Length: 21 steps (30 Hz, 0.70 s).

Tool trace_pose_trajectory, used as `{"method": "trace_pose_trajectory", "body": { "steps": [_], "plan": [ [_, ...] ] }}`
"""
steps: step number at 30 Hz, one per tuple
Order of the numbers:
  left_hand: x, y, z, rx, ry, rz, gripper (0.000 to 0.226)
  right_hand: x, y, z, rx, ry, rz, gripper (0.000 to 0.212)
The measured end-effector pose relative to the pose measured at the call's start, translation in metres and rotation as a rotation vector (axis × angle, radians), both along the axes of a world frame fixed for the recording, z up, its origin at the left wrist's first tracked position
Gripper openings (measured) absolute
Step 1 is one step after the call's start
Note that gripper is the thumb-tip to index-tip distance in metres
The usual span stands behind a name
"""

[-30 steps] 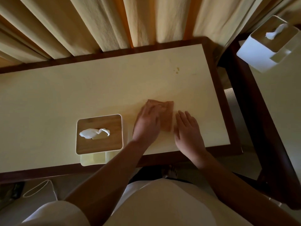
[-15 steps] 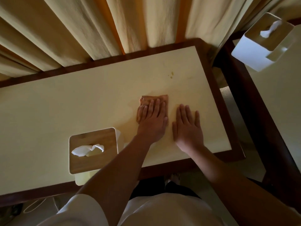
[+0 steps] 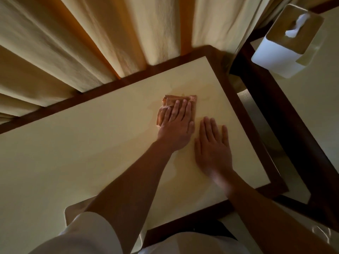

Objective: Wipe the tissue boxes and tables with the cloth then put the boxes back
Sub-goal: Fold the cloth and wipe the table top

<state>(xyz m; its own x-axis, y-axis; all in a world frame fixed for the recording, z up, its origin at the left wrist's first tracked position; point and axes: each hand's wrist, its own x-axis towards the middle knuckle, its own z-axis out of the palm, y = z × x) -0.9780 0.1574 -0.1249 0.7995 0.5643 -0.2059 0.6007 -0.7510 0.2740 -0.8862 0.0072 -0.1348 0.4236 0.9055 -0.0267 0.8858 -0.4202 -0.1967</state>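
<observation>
Along the far edge of the worktop (image 3: 73,143), pale pleated curtains (image 3: 91,43) are seen hanging, from the left side to the right. At the near edge, left of centre, a tissue box (image 3: 73,213) is largely hidden under the left forearm, and only a pale rounded corner of it is shown. The forearm, bare below a white sleeve (image 3: 82,233), is stretched diagonally towards the far right corner.

The left grip (image 3: 176,125) is laid flat on the orange cloth (image 3: 170,99), fingers straight and close together. It is released, and the cloth is pressed rather than clasped. The cloth is found in the right half of the worktop, nearer the far edge than the near one, and its crumpled border is shown beyond the fingertips and to their left. A darker patch (image 3: 207,90) is seen on the surface around it.

Just beside it to the right, and a little nearer the near edge, the right grip (image 3: 212,145) is laid flat on the bare surface. It is released, its fingers straight and slightly spread, and nothing is held.

Past the dark wooden rim and a gap, a second worktop (image 3: 311,99) is seen. A second tissue box (image 3: 275,55), white with a wood-coloured top, is set near its far left corner, with a white tissue (image 3: 293,30) poking out.
</observation>
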Motion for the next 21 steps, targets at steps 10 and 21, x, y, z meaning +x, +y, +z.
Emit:
{"method": "trace_pose_trajectory", "body": {
  "steps": [10,21],
  "plan": [
    [0.043,0.057,0.000,-0.012,0.079,-0.047,0.066,0.041,0.030,-0.005,-0.084,-0.032,-0.023,0.067],
    [0.017,0.044,0.002,-0.017,0.124,-0.252,0.069,0.045,0.030,-0.004,-0.060,0.008,-0.027,0.066]
  ]
}}
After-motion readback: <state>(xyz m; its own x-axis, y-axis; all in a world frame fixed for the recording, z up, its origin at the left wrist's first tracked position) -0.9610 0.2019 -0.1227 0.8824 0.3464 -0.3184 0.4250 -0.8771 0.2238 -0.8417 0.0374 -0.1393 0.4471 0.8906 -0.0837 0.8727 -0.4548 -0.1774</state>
